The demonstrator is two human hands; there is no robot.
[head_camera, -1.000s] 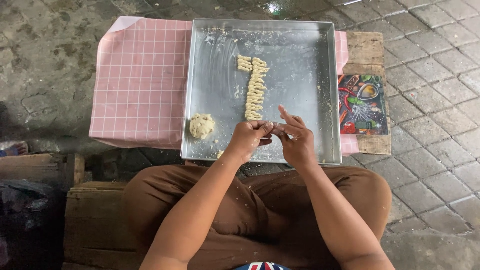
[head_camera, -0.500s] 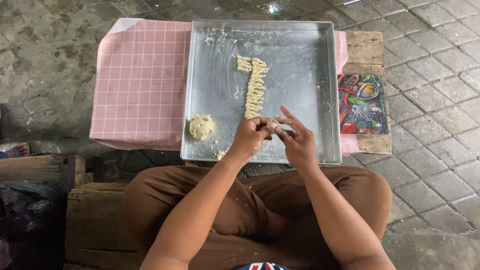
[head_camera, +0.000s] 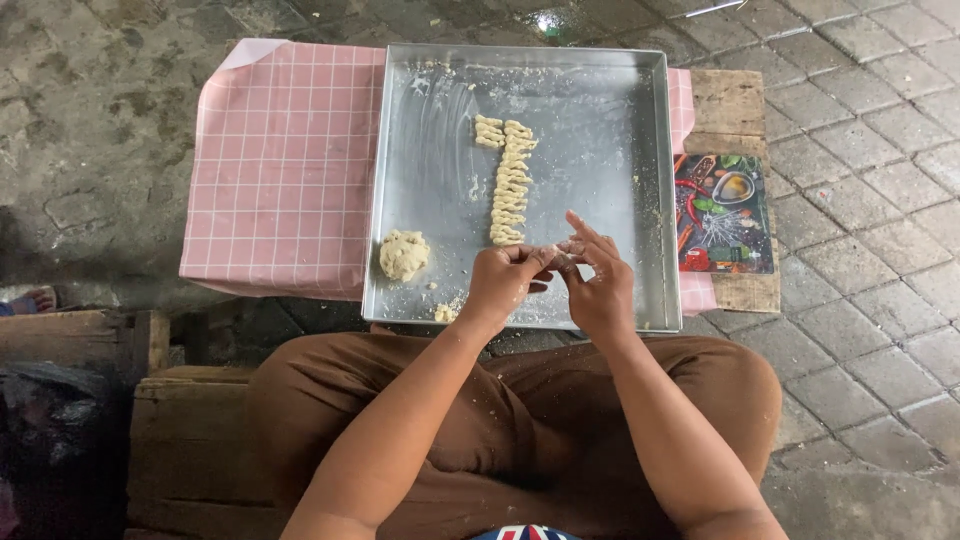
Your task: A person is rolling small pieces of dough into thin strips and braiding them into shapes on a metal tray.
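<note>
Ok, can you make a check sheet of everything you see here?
Surface: low wooden table under pink checked cloth.
Job's things: metal tray; row of twisted dough pieces; dough lump; small bit of dough pinched between both hands.
Clutter: crumbs at the tray's near edge; colourful packet.
Grippers: left hand and right hand meet fingertip to fingertip over the tray.
Cables: nothing seen.
Surroundings: stone paving; wooden crate.
</note>
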